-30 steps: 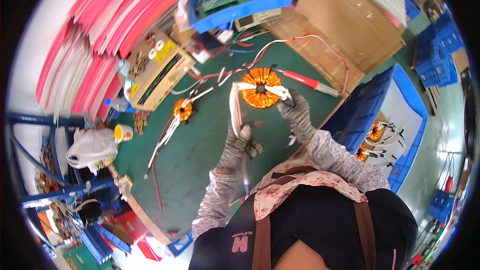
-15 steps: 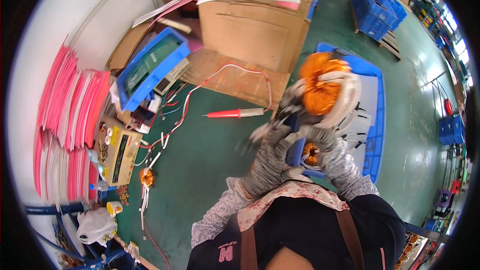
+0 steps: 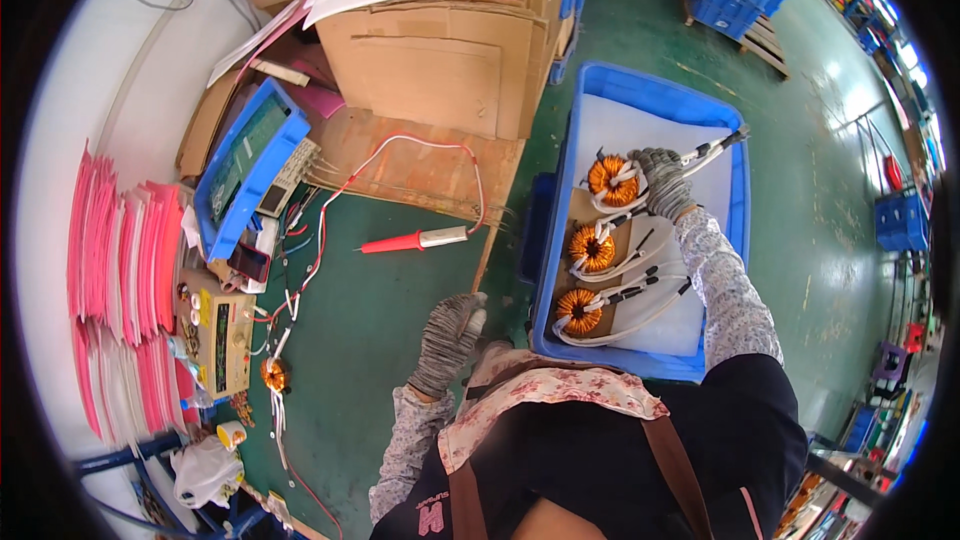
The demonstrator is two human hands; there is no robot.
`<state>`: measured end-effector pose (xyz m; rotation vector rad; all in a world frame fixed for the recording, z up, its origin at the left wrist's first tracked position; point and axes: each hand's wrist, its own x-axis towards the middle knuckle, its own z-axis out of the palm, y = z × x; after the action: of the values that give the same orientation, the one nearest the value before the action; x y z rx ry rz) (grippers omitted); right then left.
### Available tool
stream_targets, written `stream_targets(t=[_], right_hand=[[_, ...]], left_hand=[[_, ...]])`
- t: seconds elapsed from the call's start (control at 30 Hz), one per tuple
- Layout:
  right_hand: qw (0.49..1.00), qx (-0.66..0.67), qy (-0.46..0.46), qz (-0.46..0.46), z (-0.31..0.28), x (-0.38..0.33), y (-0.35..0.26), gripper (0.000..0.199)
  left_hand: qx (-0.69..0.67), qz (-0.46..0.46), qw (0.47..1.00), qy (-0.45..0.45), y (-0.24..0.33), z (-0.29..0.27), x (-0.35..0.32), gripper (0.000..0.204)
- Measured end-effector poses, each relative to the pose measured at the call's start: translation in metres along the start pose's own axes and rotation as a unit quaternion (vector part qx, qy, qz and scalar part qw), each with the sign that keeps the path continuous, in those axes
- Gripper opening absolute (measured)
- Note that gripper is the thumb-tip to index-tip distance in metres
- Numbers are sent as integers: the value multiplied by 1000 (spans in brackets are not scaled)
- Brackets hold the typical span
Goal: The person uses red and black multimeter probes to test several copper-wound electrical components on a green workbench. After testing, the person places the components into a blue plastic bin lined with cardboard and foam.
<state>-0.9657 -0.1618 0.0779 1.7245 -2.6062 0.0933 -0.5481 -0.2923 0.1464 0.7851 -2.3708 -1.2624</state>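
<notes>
A person seen from above stands between a green tabletop [image 3: 400, 340] at 9 o'clock and a blue crate [image 3: 745, 180] at 2 o'clock. The gloved right hand [image 3: 662, 183] reaches into the crate, its grip closed on the white leads of an orange coil [image 3: 612, 178], which lies at the far end of a row. Two more coils [image 3: 592, 248] [image 3: 578, 310] lie nearer the body on a white liner. The gloved left hand [image 3: 447, 340] rests on the tabletop edge, fingers loosely curled and holding nothing. A red probe [image 3: 415, 239] lies on the tabletop at 10 o'clock, and another coil [image 3: 273, 374] sits by a yellow tester [image 3: 222, 340] at 8 o'clock. The step looks like setting the coil into the crate; the next move seems to call for letting the leads go so they lie tidy beside the others.
</notes>
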Motion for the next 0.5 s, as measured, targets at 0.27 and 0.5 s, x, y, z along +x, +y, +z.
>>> stream_targets(t=[0.27,0.5], right_hand=[[984,71,-149,62,85,28,25,97],[873,480,-52,67,89,-23,25,66]], left_hand=[[-9,-108,992,62,-8,2,-31,21],[83,-126,984,96,-68,-12,-102,21]])
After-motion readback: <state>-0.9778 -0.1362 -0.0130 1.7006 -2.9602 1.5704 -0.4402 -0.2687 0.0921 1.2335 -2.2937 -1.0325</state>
